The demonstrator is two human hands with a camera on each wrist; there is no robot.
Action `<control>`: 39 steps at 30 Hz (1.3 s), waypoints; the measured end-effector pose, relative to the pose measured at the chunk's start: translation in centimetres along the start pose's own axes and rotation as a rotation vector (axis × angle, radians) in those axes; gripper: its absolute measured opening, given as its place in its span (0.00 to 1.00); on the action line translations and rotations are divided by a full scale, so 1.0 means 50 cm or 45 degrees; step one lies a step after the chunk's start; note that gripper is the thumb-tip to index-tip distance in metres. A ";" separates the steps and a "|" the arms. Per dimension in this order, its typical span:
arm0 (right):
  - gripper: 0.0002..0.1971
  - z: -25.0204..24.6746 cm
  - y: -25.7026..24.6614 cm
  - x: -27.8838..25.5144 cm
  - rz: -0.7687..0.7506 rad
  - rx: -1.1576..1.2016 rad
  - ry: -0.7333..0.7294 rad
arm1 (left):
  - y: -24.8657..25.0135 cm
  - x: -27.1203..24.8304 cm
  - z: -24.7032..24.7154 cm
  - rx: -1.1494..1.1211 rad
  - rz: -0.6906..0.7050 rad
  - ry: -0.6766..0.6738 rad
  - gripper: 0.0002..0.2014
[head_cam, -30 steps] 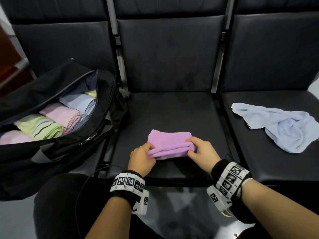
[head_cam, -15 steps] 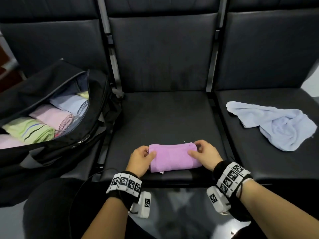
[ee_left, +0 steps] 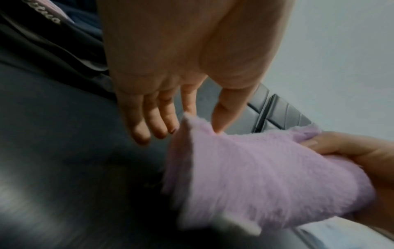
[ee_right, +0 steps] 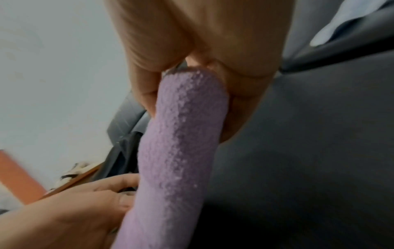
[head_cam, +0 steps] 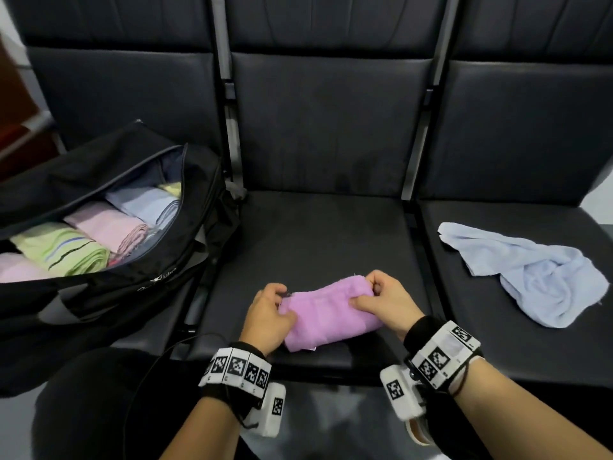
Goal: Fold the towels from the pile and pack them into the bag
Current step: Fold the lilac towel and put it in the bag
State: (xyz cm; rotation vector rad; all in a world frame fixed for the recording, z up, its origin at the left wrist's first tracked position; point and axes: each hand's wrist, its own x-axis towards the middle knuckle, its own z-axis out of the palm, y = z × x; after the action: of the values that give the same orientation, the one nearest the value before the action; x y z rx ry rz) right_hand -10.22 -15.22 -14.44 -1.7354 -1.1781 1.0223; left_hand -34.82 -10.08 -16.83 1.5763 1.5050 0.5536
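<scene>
A folded purple towel (head_cam: 331,317) sits at the front of the middle seat, held between both hands and slanted, its right end farther from me. My left hand (head_cam: 282,303) pinches the towel's left end, thumb on top; in the left wrist view the thumb and forefinger of that hand (ee_left: 202,123) nip the towel (ee_left: 255,176) at a corner, the other fingers straight. My right hand (head_cam: 368,293) grips the right end, fingers curled over it. The right wrist view shows the towel (ee_right: 177,160) as a thick roll-like fold. The open black bag (head_cam: 132,293) stands on the left seat.
Inside the bag lie a green striped towel (head_cam: 66,250), a pink one (head_cam: 109,227) and a pale blue one (head_cam: 146,204), all folded. A crumpled light blue towel (head_cam: 530,277) lies on the right seat. Dark seat backs (head_cam: 331,127) rise behind.
The purple towel was folded over toward the seat's front edge, then turned so its right end points away. Both hands stayed on its ends.
</scene>
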 end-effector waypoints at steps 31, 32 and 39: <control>0.26 0.423 -0.612 0.385 -0.735 -0.557 -0.286 | -0.003 0.204 -0.550 -1.000 -0.200 0.203 0.15; 0.27 0.438 -0.617 0.404 -0.742 -0.640 -0.276 | -0.017 0.223 -0.563 -1.098 -0.280 0.231 0.14; 0.19 0.580 -0.571 0.412 -0.879 -0.791 -0.528 | -0.071 0.337 -0.576 -1.333 -0.749 0.267 0.18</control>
State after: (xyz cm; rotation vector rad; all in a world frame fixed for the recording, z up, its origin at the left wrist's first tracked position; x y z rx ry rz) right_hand -40.83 16.54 -2.87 -1.3577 -2.3420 0.6204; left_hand -57.03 13.66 -8.56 0.2653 1.3610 0.9517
